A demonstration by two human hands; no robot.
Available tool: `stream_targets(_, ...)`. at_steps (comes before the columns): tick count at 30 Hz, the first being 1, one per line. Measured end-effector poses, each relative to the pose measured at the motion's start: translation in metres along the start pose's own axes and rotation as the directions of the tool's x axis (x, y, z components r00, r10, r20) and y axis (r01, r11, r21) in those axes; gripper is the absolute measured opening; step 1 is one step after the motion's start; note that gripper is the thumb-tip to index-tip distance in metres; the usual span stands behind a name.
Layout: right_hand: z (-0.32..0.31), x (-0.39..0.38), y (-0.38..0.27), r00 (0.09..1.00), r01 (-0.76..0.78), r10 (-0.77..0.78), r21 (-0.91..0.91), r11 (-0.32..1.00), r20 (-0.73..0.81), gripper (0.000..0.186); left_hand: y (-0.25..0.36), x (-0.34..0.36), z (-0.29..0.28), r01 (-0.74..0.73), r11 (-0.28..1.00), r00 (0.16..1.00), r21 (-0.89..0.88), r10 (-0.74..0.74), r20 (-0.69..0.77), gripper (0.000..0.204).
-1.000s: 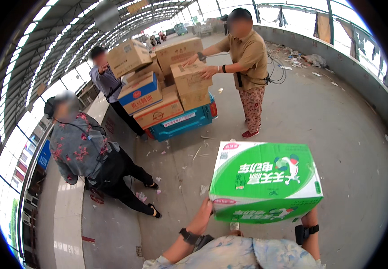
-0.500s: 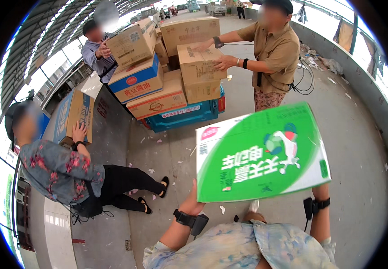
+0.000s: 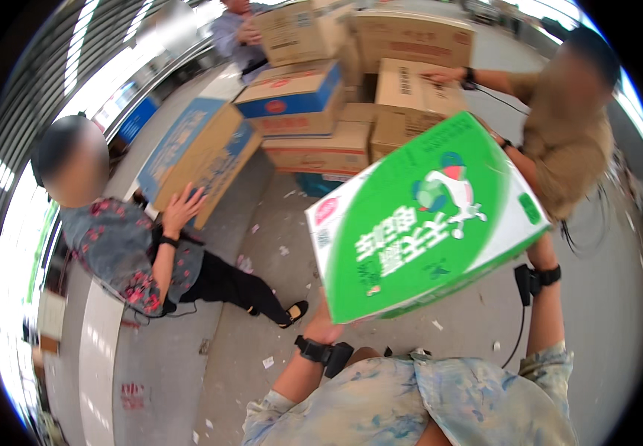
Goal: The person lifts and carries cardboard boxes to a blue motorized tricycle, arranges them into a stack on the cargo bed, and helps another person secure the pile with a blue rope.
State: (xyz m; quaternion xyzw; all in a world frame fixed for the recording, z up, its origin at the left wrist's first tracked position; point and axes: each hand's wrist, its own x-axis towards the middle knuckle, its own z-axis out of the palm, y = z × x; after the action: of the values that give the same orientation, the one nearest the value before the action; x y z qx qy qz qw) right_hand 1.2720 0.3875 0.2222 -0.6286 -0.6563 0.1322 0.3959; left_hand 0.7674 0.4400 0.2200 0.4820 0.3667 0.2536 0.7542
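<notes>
**Green-and-white carton [image 3: 411, 201] closes in on the stack [image 3: 314, 152]!**

And here it comes: half a second ago the teal cart [image 3: 319, 184] showed broadly; now just a sliver peeks out beneath brown boxes, and the carried load looms right across the view of them. It has tipped further, too, right end angled up and away, left corner low. That puts the load near the pile, though whether it touches cannot be told.

The grip? Left hand [image 3: 324, 325] clasps the lower left corner, right hand [image 3: 541, 251] the far right end, squeezing the carton between them in front of the torso, above the concrete floor [image 3: 262, 349]; the fingertips are hidden.

Over on the left, the co-worker in the floral top [image 3: 121, 253] has brought a blue-and-brown box [image 3: 195, 152] up beside the pile, one palm spread on it.

Now the textures: glossy printed card on this crisp oblong, matt corrugated brown behind, smooth gritty grey underfoot, scattered with paper scraps [image 3: 268, 363].
</notes>
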Motion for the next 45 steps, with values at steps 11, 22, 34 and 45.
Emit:
stream_targets(11,-0.030,-0.001,-0.001,0.998,0.056,-0.054,-0.099,0.994,0.024,0.039,-0.037,0.011,0.023,-0.371,0.892,0.917,0.259,0.396,-0.049,0.073)
stream_targets(22,-0.057,0.100,-0.116,0.988,0.115,-0.138,0.271,0.956,0.068,0.067,-0.026,0.019,0.071,-0.382,0.781,0.894,-0.494,0.448,0.017,0.086)
stream_targets(34,-0.059,0.166,-0.119,0.961,0.204,-0.217,0.091,0.975,0.174,0.074,-0.083,0.011,0.083,-0.623,0.767,0.776,-0.154,0.631,0.002,0.075)
stream_targets(45,-0.004,0.067,-0.209,0.919,0.191,-0.189,0.027,0.981,0.348,0.075,-0.144,-0.117,0.099,-0.661,0.714,0.748,-0.230,0.653,-0.122,0.071)
